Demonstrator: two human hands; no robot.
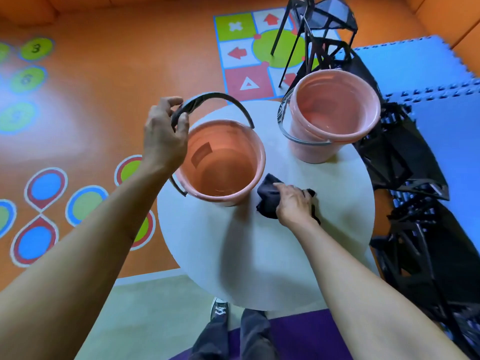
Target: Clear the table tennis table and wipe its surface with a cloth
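Left hand (166, 136) fingers curled round handle (215, 97) of near pink bucket (233, 141), frame centre | right hand (293, 201) fingers bunched, gripping dark cloth (267, 196) on white round table (246, 255), touching bucket's lower-right side | judged: cloth soft, limp, light, so grab it bunched; bucket stiff, lift by handle.

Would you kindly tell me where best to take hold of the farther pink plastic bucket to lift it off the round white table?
Probably its grey hoop handle, folded down across the near side of the farther pink plastic bucket. Come from the near side, hook fingers under it and swing it up; black frame chairs crowd the far side.
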